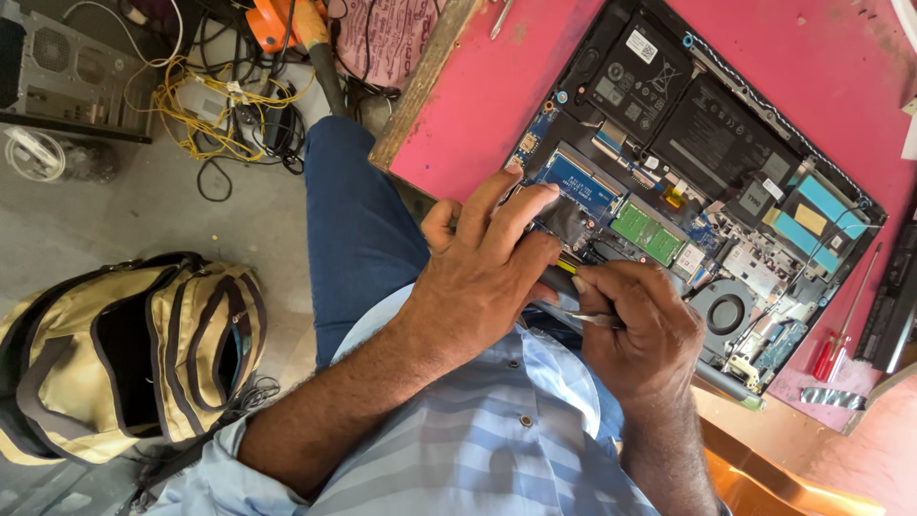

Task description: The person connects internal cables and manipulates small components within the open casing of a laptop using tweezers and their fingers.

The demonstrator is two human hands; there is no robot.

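An opened laptop [726, 153] lies bottom-up on a pink table [478, 105], its battery, green memory module [648, 232] and fan [723, 312] exposed. My left hand [482, 272] rests on the laptop's near edge, fingers spread over the blue board area. My right hand [640, 325] grips a screwdriver [564, 279] with a black and yellow handle, and a thin metal tool [592, 320] pokes out of the fist. The screwdriver's tip is hidden between the hands.
A red-handled screwdriver [841, 334] lies at the table's right edge beside a black part [893, 296]. On the floor sit a tan backpack [124, 354], tangled yellow and black cables [224, 115] and a computer case [67, 72]. My blue-trousered knee [353, 220] is by the table.
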